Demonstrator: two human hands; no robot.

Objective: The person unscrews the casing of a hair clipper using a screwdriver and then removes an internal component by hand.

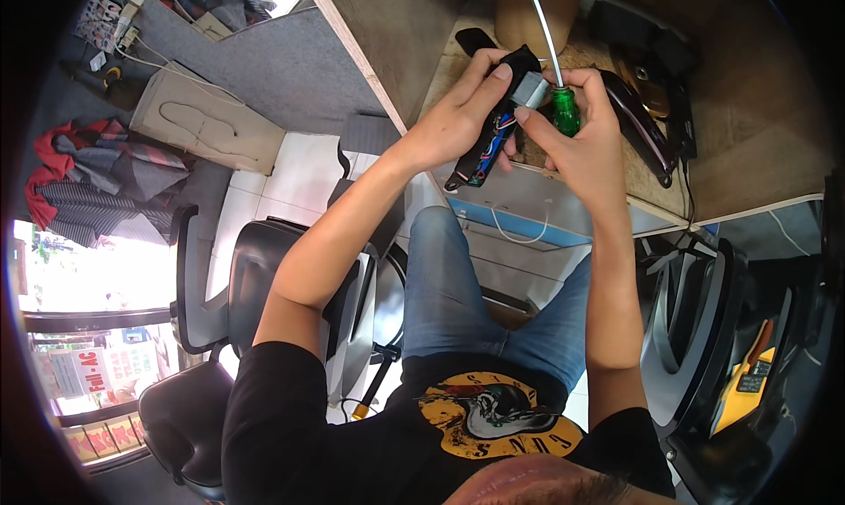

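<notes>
My left hand (458,122) is closed round the black body of an opened hair clipper (481,157), thumb on its upper end. Blue and red wires and a silver motor block (530,91) show in the open body, which is tilted. In my right hand (585,140) a screwdriver (565,109) with a green see-through handle is tucked between the fingers, its metal shaft pointing up and away. The right thumb reaches to the motor's edge; whether it presses on it I cannot tell. Both hands are above the front of a wooden worktop (440,87).
A dark, glossy clipper-shaped casing (635,127) lies right of my hands, beside a clipper with a gold part (651,96). A black oval piece (475,40) rests at the back left. Black chairs (268,267) flank me. A board partition (370,65) borders the worktop's left.
</notes>
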